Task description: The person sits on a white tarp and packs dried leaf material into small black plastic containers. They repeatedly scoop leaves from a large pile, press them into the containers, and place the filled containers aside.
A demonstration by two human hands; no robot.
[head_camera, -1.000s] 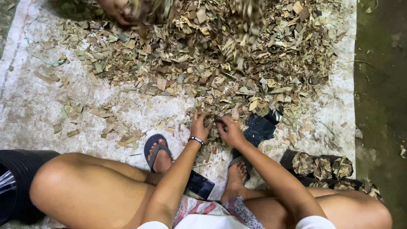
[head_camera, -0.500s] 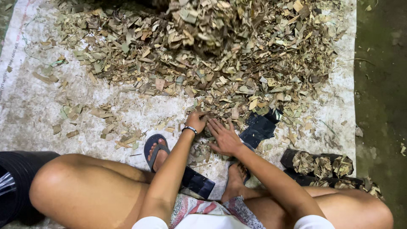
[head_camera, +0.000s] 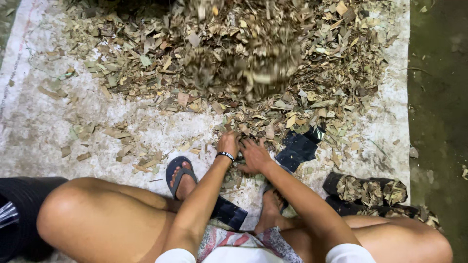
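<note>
1. The left hand is curled shut on a pinch of dry brown leaf bits at the near edge of the big pile.
2. The right hand lies flat, fingers spread, on the same bits.
3. The pile sits on a white woven sheet on the floor.
4. Best to scoop small, tight handfuls so nothing spills by the black plastic bags.

Relative to the white woven sheet, a flat, empty black plastic bag was seen lying near its right part. Two black bags filled with dried leaf pieces were laid at its lower right corner. Another black bag was tucked at its near edge.
</note>
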